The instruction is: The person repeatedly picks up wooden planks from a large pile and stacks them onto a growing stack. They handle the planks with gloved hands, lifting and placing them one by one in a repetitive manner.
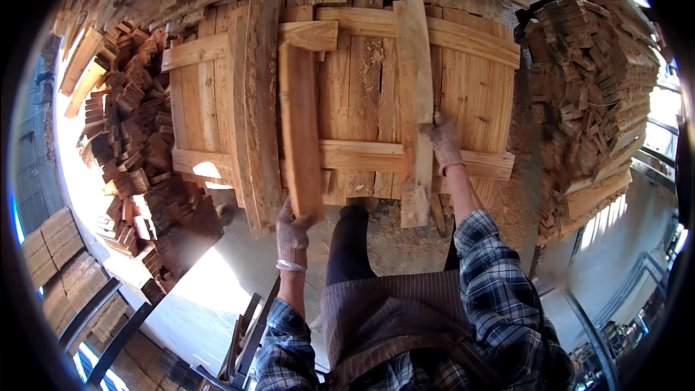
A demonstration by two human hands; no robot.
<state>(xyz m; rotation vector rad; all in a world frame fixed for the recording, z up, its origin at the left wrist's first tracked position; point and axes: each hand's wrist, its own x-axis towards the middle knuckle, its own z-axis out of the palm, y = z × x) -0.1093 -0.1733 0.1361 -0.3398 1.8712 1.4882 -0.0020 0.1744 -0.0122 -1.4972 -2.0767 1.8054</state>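
Plaid sleeves [499, 282] are seen nearest, a motion-blurred board [300, 130] over a battened wooden panel [474, 101] being pinched at its near end by the fingers of the gloved left hand [292, 237], while a rough-edged plank [414, 87] is touched by the gloved right hand [445, 145], whose fingers' closure cannot be told.

held plank [300, 130]: wood, finish blurred | thick timber [259, 116] – rough wood | gloves [292, 239] – knit cloth
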